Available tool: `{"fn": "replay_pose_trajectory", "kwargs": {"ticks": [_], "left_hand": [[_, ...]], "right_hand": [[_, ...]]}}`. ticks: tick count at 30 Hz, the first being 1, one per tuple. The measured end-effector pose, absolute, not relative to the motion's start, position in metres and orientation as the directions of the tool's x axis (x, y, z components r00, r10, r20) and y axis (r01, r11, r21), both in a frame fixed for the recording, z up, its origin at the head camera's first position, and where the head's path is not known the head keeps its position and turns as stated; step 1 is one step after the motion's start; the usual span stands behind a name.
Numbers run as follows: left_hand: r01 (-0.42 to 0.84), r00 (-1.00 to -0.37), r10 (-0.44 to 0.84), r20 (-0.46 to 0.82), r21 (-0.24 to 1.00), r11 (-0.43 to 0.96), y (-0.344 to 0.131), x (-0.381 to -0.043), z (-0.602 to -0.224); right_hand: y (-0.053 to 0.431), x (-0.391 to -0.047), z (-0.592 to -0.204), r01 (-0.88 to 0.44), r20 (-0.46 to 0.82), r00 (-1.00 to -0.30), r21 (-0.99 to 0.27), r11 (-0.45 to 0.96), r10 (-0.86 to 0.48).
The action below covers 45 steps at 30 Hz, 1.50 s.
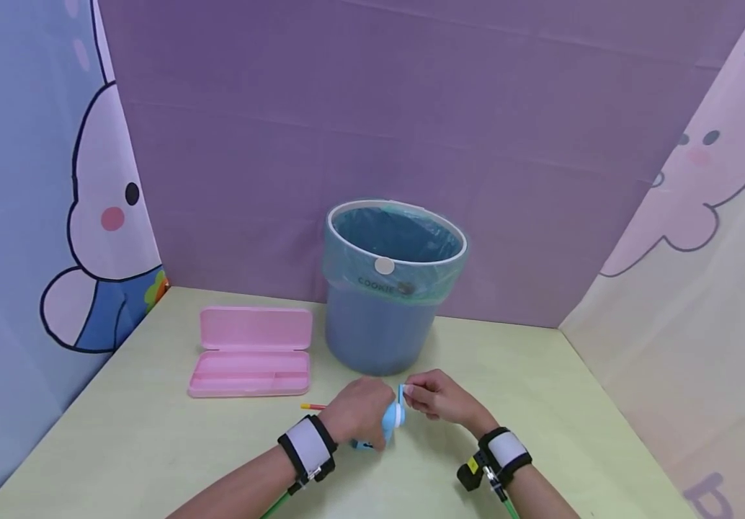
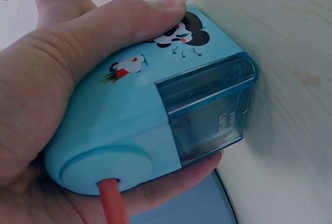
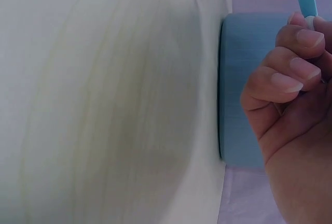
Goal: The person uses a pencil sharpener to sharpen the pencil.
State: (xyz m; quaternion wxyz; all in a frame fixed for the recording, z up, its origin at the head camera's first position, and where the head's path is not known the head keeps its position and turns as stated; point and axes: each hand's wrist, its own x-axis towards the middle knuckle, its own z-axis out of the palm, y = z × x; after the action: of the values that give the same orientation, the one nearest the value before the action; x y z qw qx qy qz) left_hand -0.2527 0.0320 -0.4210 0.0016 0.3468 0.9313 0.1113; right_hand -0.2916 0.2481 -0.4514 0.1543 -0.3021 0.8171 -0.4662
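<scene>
My left hand (image 1: pixel 361 409) grips a light blue pencil sharpener (image 2: pixel 140 105), thumb across its printed side and fingers beneath. A see-through shavings drawer (image 2: pixel 212 110) forms one end of the sharpener's side. From the hole in its round front sticks a red pencil (image 2: pixel 112 203); in the head view the pencil's yellow tip points left. On the other end is a blue crank handle (image 3: pixel 306 0), and my right hand (image 1: pixel 440 398) pinches its small white knob between thumb and curled fingers.
Behind the hands stands a blue trash bin (image 1: pixel 379 331) lined with a bag. To the left, a pink pencil case (image 1: pixel 249 391) lies with its lid up. A purple cloth wall (image 1: pixel 398 108) closes off the back of the pale table (image 1: pixel 132 447).
</scene>
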Motion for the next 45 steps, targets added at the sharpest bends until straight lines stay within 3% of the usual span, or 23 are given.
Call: {"fn": "replay_pose_trajectory", "kwargs": {"ticks": [45], "left_hand": [[0.619, -0.778, 0.626, 0.054, 0.234, 0.749, 0.033, -0.254, -0.424]], "right_hand": [[0.246, -0.289, -0.461, -0.357, -0.021, -0.778, -0.807, 0.470, -0.628]]}}
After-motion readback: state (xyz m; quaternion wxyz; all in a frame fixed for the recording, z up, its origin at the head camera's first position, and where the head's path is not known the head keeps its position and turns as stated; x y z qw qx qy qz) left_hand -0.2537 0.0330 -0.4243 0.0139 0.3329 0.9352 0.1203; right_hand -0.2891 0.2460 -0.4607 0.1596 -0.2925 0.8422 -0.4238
